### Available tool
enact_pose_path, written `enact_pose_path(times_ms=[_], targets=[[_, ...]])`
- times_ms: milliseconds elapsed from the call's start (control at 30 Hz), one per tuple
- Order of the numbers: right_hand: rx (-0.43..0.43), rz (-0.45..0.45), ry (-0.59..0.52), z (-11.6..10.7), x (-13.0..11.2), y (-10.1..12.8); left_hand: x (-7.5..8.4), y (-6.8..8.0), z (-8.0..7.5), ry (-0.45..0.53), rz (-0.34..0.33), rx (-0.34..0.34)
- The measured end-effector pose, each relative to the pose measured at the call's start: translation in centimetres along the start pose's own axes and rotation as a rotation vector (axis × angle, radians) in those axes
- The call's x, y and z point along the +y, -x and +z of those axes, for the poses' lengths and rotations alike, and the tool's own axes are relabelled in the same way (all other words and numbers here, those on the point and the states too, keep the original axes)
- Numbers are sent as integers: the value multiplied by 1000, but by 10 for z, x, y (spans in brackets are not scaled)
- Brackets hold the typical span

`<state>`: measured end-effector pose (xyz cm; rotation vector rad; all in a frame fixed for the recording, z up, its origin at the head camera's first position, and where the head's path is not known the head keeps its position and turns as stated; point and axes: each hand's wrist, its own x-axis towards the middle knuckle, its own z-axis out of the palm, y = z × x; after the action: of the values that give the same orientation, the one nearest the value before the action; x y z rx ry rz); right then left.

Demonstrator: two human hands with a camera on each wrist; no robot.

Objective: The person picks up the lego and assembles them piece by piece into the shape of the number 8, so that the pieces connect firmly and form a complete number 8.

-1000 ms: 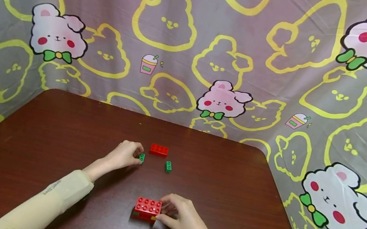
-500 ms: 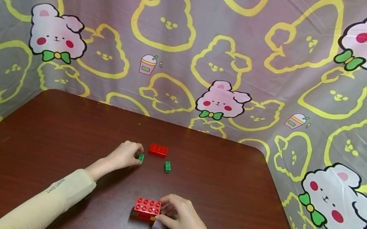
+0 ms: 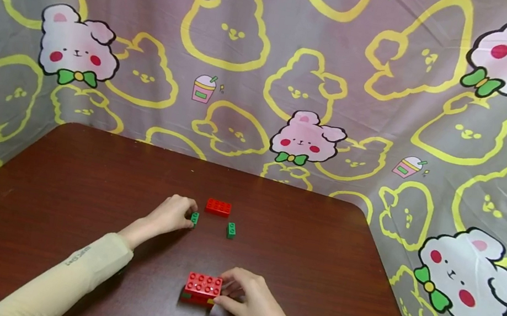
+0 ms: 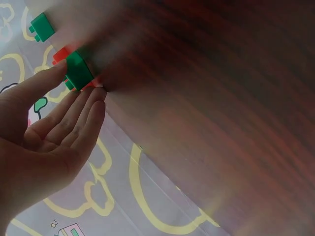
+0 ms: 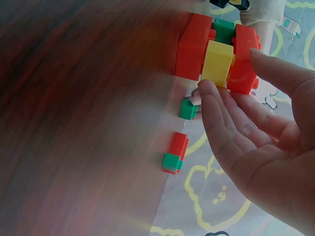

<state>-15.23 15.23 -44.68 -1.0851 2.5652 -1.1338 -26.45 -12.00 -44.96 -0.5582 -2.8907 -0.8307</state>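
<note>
Near the table's front edge stands a brick stack [image 3: 203, 287], red on top with green and yellow pieces beneath [image 5: 216, 49]. My right hand [image 3: 225, 291] grips its right end, thumb and fingers on opposite sides [image 5: 229, 69]. Further back, my left hand [image 3: 188, 217] pinches a small green brick [image 3: 194, 218] between thumb and fingers [image 4: 81, 78]; the brick [image 4: 78, 71] rests on the table. A flat red brick [image 3: 218, 207] lies just beyond it, and a second small green brick [image 3: 231, 230] lies loose to the right.
The dark brown table [image 3: 76, 195] has a rounded far right corner and drops off at the right. A cartoon-printed cloth [image 3: 268, 71] hangs as a backdrop behind and on both sides.
</note>
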Motion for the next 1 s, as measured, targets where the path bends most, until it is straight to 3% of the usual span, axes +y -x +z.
enact_pose_path(times_ms=[300,733,1000], targets=[[12,-38,12,1,0,0,0,0,0,-12,-11,-5],[20,-61,30,2,0,1,2,1,0,-20,24,23],[17,-50,22,2,0,1,2,1,-1,2,-10,-14]])
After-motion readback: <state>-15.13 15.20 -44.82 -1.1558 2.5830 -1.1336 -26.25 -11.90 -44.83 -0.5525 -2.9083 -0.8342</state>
